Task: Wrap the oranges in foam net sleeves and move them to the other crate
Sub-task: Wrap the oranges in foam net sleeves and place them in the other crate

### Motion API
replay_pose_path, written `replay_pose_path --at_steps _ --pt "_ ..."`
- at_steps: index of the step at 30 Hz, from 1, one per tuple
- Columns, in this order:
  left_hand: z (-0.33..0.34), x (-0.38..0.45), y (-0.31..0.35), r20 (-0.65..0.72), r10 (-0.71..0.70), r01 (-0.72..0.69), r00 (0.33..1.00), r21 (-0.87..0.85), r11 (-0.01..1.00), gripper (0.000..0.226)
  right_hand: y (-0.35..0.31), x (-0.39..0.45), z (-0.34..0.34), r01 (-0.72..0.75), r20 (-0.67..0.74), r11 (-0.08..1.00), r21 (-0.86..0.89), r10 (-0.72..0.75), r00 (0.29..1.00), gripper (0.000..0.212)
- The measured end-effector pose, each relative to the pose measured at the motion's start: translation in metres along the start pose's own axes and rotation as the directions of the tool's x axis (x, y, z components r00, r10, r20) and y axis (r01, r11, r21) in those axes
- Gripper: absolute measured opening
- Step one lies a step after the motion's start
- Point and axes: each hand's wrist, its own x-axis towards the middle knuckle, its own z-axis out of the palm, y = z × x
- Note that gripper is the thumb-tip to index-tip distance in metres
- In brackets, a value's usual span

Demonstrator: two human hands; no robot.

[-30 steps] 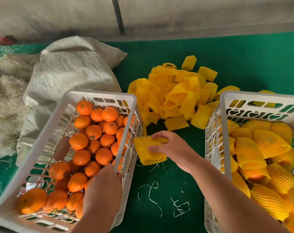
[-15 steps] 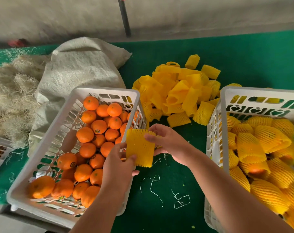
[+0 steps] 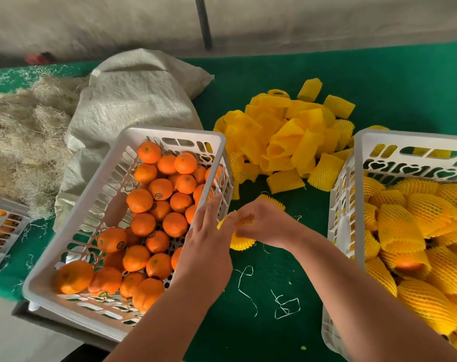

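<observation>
White moulded plastic, smooth with a slight sheen, cut through with slots: left crate (image 3: pixel 169 133) and right crate (image 3: pixel 405 139). Peel of the oranges (image 3: pixel 141 200) smooth, finely dimpled, a little glossy, some with small shiny paper stickers. Soft yellow foam net, matt and ribbed, in the loose sleeves (image 3: pixel 287 137) and around the wrapped fruit (image 3: pixel 402 226). Green table covering (image 3: pixel 379 82) like felt, matt and slightly fuzzy. Coarse woven sack (image 3: pixel 133 100), grey-beige, dull. Dry, rough fibre in the straw-like heap (image 3: pixel 23 131). Thin white thread scraps (image 3: pixel 284 307), matt
</observation>
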Motion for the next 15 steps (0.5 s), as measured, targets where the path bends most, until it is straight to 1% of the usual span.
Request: replay_pose_path --at_steps 1,3,4,5,7,8,10,13,15 --pt "-0.001 0.001 -0.003 0.026 -0.003 0.002 1.000 0.037 0.999 0.082 -0.001 -0.001 0.003 -0.025 0.014 0.999 -0.030 0.025 1.000 0.012" --pt "-0.001 0.001 -0.008 0.063 0.017 -0.024 0.998 0.099 0.995 0.059 0.002 0.001 0.004 -0.067 -0.023 0.993 -0.096 0.065 0.998 0.031" --pt "0.000 0.000 -0.010 0.076 0.029 -0.039 0.997 0.129 0.991 0.044 0.004 0.003 0.004 -0.087 -0.057 0.987 -0.134 0.080 0.995 0.035" --pt "0.001 -0.001 -0.012 0.088 0.036 -0.050 0.995 0.161 0.986 0.031 0.005 0.004 0.003 -0.095 -0.081 0.980 -0.175 0.082 0.993 0.037" --pt "0.004 -0.003 -0.015 0.117 0.031 -0.055 0.993 0.208 0.977 0.015 0.007 0.006 0.002 -0.098 -0.095 0.957 -0.274 0.075 0.993 0.044" --pt "0.005 -0.004 -0.016 0.132 0.023 -0.051 0.991 0.215 0.975 0.011 0.007 0.006 0.002 -0.103 -0.088 0.947 -0.305 0.079 0.993 0.047" --pt "0.007 -0.002 -0.018 0.123 0.018 -0.045 0.992 0.219 0.975 0.011 0.007 0.006 0.004 -0.123 -0.080 0.946 -0.299 0.104 0.991 0.055" --pt "0.008 0.001 -0.023 0.084 -0.007 -0.013 0.996 0.234 0.972 0.017 0.006 0.003 0.005 -0.133 -0.056 0.961 -0.244 0.123 0.991 0.079" --pt "0.010 0.002 -0.021 0.081 -0.011 -0.010 0.997 0.258 0.966 0.019 0.006 0.002 0.004 -0.133 -0.048 0.961 -0.243 0.125 0.991 0.090"
